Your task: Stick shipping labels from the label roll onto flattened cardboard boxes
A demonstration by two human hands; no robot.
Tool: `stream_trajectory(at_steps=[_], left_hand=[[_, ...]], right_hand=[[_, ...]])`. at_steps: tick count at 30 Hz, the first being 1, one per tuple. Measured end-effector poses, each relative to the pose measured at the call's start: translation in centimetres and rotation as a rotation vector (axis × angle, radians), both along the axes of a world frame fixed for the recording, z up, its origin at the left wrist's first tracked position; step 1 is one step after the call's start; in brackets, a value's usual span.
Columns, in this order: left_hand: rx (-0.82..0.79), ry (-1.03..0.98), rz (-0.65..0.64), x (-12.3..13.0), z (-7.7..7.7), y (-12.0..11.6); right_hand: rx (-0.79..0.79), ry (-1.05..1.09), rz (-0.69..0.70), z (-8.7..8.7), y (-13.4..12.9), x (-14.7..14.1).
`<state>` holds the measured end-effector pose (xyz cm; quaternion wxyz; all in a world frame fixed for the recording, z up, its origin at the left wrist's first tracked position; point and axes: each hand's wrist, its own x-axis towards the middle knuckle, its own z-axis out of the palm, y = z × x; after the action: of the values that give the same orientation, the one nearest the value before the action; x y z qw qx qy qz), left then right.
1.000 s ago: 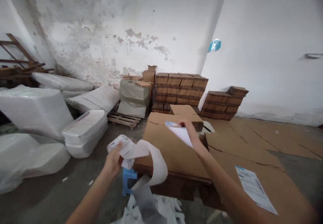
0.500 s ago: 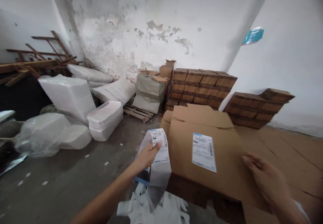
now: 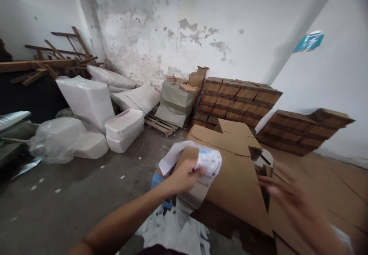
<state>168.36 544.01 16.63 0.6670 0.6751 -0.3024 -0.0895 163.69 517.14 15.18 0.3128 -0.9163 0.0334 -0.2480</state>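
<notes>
My left hand (image 3: 188,176) is closed on a strip of printed shipping labels (image 3: 209,161). The strip curls over the left part of a flat brown cardboard sheet (image 3: 230,178), and its tail hangs below my hand. My right hand (image 3: 284,190) is smeared by motion at the sheet's right edge; its fingers look stretched and apart, with nothing seen held. Beside those fingers are a dark gap and a small whitish patch (image 3: 267,157) that I cannot identify. White paper strips (image 3: 175,232) lie heaped below the cardboard.
More flat cardboard (image 3: 324,186) spreads to the right. Bundled cardboard stacks (image 3: 235,97) stand against the wall. White wrapped foam blocks (image 3: 86,97), a wooden pallet (image 3: 161,124) and a wrapped stack (image 3: 176,101) are farther left. A blue object (image 3: 156,180) sits under the strip.
My left hand and the label strip have moved right, over the cardboard. The label seen on the cardboard before is no longer visible there. My right hand has shifted slightly left; the view has turned left.
</notes>
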Motion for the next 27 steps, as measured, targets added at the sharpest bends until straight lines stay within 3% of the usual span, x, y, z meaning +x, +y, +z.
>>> stream_trajectory(at_steps=[3, 6, 9, 12, 15, 17, 19, 22, 25, 27], left_hand=[[0.121, -0.111, -0.084, -0.8, 0.4, -0.3], [-0.008, 0.222, -0.102, -1.3, 0.3, 0.1], [-0.294, 0.701, 0.032, -1.2, 0.0, 0.4], [-0.438, 0.819, 0.289, 0.3, -0.4, 1.5], [-0.503, 0.717, 0.599, 2.7, -1.6, 4.0], [-0.495, 0.681, 0.672, 3.9, -2.7, 5.2], [-0.432, 0.667, 0.635, 4.1, -3.7, 5.4], [-0.278, 0.627, 0.542, 3.4, -4.9, 4.3], [-0.174, 0.560, 0.510, 2.5, -5.5, 3.3], [-0.109, 0.486, 0.502, 2.3, -5.9, 3.2]], right_hand=[[0.056, 0.057, 0.325, 0.6, 4.4, 0.2], [0.054, -0.023, 0.328, 0.4, 8.0, 0.4], [0.025, -0.129, 0.412, 0.2, 10.3, 0.0], [0.015, -0.178, 0.541, 1.8, 10.3, -0.7], [0.249, -0.259, 0.382, 3.9, 7.7, 0.5], [0.351, -0.269, 0.207, 4.1, 5.6, 2.6], [0.286, -0.164, 0.124, 2.7, 4.1, 5.1], [0.108, 0.013, 0.095, -0.9, 2.8, 7.3], [-0.127, 0.086, -0.149, -3.7, 0.7, 6.5], [-0.183, 0.195, -0.271, -4.7, -1.6, 4.9]])
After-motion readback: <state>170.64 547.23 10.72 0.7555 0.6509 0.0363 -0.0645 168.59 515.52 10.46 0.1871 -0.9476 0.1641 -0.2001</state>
